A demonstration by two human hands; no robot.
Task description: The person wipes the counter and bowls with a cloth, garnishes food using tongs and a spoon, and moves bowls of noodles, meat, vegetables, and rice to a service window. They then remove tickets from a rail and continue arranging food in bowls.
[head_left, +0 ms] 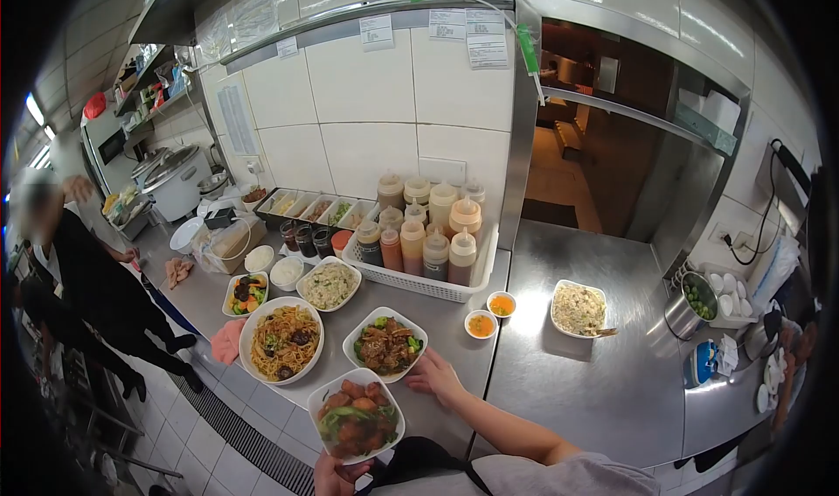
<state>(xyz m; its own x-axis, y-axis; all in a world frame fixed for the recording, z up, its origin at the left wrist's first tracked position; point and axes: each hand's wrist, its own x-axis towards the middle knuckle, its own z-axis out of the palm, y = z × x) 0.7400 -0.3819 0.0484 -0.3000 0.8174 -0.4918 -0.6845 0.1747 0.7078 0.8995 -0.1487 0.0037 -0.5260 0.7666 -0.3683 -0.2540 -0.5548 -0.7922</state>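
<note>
My left hand [343, 476] grips the near edge of a white square bowl [357, 416] of browned, glazed pieces on green leaves, held at the counter's front edge. Beside it, a second square bowl [384, 344] of sauced meat and green vegetables rests on the counter. My right hand [437, 381] lies against that bowl's right side, fingers stretched out and apart. To the left are a round bowl of noodles [281, 342] and a small bowl of mixed vegetables [246, 295]. Fried rice [329, 284] fills another bowl behind them.
A white basket [419, 284] of squeeze bottles stands against the wall. Two sauce cups [480, 324] and another rice bowl [578, 309] with a spoon sit to the right. A pink cloth [228, 341] lies at the left edge. A person [96, 269] stands at the far left.
</note>
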